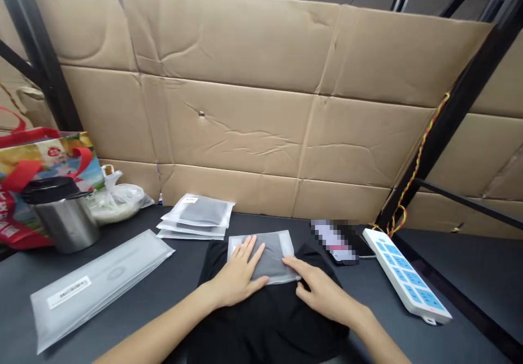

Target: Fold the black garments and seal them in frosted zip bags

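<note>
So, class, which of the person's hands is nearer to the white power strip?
Right. The right hand touches a frosted pouch, left of the power strip; the left hand lies farther left, on the same pouch.

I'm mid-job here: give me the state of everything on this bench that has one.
Pouch under the hands: flat on black cloth; can't tell if sealed
Left hand: spread on the pouch
Right hand: index finger on pouch's edge
Small pouches: stacked
Long pouches: stacked, label up
Steel mug: upright, lid on
Power strip: no plugs visible in sockets
</note>
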Tool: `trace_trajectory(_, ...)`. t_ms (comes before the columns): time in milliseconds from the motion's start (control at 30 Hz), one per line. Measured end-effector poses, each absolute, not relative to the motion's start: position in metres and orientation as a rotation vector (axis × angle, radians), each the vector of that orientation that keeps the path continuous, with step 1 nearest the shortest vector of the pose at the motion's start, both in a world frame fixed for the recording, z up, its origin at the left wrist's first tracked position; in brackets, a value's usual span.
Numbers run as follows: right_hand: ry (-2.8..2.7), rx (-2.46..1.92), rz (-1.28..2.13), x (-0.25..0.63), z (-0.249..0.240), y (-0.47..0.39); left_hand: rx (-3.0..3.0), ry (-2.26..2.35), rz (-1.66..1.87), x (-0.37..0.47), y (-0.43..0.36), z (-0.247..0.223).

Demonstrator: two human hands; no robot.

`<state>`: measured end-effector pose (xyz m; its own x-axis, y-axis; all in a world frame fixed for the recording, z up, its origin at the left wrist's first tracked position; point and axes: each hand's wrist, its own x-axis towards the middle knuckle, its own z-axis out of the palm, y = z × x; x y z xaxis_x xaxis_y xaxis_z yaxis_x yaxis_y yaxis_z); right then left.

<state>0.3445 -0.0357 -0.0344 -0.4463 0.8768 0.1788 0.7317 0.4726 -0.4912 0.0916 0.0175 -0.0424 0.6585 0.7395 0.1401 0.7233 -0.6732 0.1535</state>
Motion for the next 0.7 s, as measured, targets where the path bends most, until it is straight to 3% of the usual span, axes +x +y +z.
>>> trace_trajectory(133,-2.185,-1.241,0.530,0.353,-0.038,-0.033,2.824,1.292,0.356,0.115,0.008,-0.024)
trace_trajectory(400,-2.025,-1.180,0.552,0.352,-0.054,-0.029,3.228,0.871,0.383,0.180,-0.003,-0.033)
trace_trajectory(700,-2.028,-1.175,0.644,0.357,-0.060,-0.027,3.286,0.839,0.279,0.141,-0.003,-0.029)
